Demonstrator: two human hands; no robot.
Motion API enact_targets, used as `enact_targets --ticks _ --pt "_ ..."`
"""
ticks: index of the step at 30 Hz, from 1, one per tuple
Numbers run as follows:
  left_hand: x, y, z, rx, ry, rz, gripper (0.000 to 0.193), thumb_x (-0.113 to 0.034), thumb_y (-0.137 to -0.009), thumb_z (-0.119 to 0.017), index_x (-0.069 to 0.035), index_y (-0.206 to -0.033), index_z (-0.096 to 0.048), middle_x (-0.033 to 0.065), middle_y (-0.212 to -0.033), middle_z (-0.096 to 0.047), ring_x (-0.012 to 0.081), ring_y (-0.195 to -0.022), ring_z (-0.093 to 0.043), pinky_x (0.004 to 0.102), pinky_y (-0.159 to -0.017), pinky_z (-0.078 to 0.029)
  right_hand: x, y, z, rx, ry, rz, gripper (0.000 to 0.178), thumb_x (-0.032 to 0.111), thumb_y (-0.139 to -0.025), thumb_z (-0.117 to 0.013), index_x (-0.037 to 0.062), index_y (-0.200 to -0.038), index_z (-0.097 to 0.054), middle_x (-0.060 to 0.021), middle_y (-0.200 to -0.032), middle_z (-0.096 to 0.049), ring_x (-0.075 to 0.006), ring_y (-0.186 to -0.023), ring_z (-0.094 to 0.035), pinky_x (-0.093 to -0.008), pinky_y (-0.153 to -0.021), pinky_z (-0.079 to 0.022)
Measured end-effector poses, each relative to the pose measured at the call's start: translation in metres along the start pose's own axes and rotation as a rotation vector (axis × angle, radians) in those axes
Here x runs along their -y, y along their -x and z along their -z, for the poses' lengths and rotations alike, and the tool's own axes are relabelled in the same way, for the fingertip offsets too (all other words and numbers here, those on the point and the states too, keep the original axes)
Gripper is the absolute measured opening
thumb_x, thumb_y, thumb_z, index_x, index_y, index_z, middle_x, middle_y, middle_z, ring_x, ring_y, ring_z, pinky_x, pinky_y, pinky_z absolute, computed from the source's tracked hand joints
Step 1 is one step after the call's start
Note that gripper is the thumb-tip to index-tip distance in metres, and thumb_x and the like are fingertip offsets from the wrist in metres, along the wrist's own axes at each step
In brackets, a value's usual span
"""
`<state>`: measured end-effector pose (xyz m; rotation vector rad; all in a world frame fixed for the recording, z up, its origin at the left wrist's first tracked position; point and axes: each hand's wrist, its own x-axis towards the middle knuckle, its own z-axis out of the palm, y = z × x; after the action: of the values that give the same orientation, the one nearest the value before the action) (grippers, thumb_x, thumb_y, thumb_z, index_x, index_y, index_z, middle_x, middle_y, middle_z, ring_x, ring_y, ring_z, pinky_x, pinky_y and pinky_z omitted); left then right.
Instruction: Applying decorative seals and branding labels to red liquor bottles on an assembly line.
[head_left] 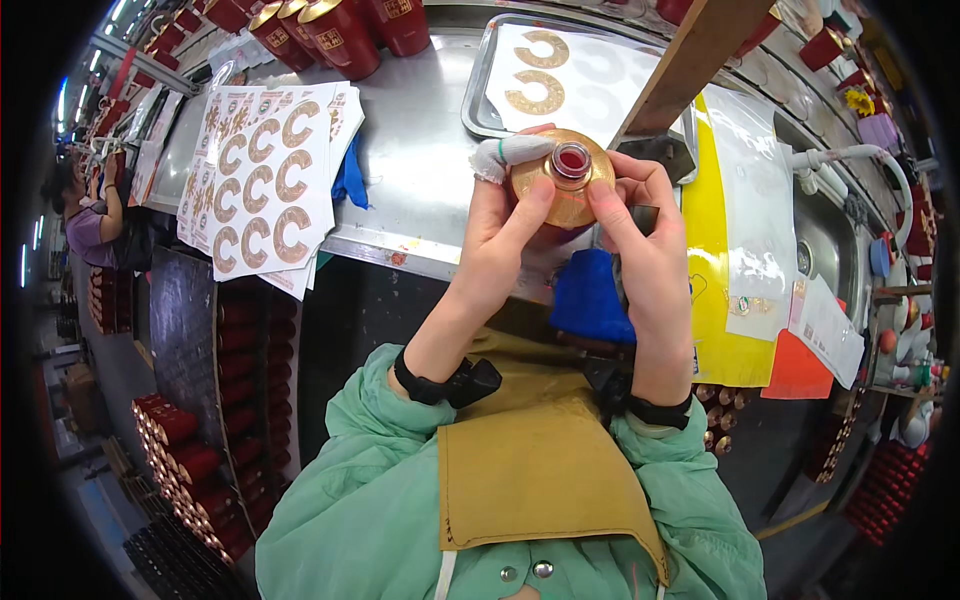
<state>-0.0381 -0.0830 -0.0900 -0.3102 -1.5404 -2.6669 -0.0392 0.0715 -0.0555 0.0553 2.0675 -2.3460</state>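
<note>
Both my hands hold a dark red bottle with a gold shoulder [560,208] and an open, glassy neck, tipped so its mouth faces me. My left hand [497,222] wraps its left side, thumb pressed on the gold shoulder; a white cloth cover sits on the index finger. From the right side my right hand [645,225] grips it, thumb also on the shoulder. The fingers hide much of the body. Just beyond, a metal tray [484,85] holds a white sheet [510,75] with two gold C-shaped decals. Below the right hand lies a blue cloth [590,298].
Stacked decal sheets [243,188] lie at the left on the metal table [420,150]. Red bottles [345,45] stand at the back left. A wooden post [690,60] rises beside the tray. Yellow sheet [712,250] and sink [815,240] are right. A person [95,215] works far left.
</note>
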Motion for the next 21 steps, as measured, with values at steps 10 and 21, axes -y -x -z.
enact_targets --ticks 10,21 --pt "0.0001 -0.0021 0.0019 0.061 -0.083 -0.047 0.056 -0.01 -0.109 -0.06 -0.004 -0.158 -0.035 0.0118 -0.147 -0.053 0.0184 -0.134 -0.055 0.0359 -0.113 -0.047 -0.0021 0.0006 -0.0018 0.011 0.015 0.037 0.036 0.017 -0.099 -0.079 0.0008 -0.126 -0.061 0.0043 -0.09 -0.05 -0.0024 -0.078 -0.048 -0.019 -0.063 -0.045" --pt "0.0053 -0.0016 0.0003 0.024 -0.199 -0.131 0.057 -0.01 -0.107 -0.064 -0.002 -0.156 -0.036 0.0146 -0.152 -0.042 0.0209 -0.137 -0.052 0.0367 -0.114 -0.046 -0.0047 0.0014 -0.002 -0.002 0.016 0.039 0.038 0.017 -0.098 -0.08 0.001 -0.127 -0.061 0.0042 -0.09 -0.05 -0.0022 -0.078 -0.049 -0.018 -0.062 -0.043"
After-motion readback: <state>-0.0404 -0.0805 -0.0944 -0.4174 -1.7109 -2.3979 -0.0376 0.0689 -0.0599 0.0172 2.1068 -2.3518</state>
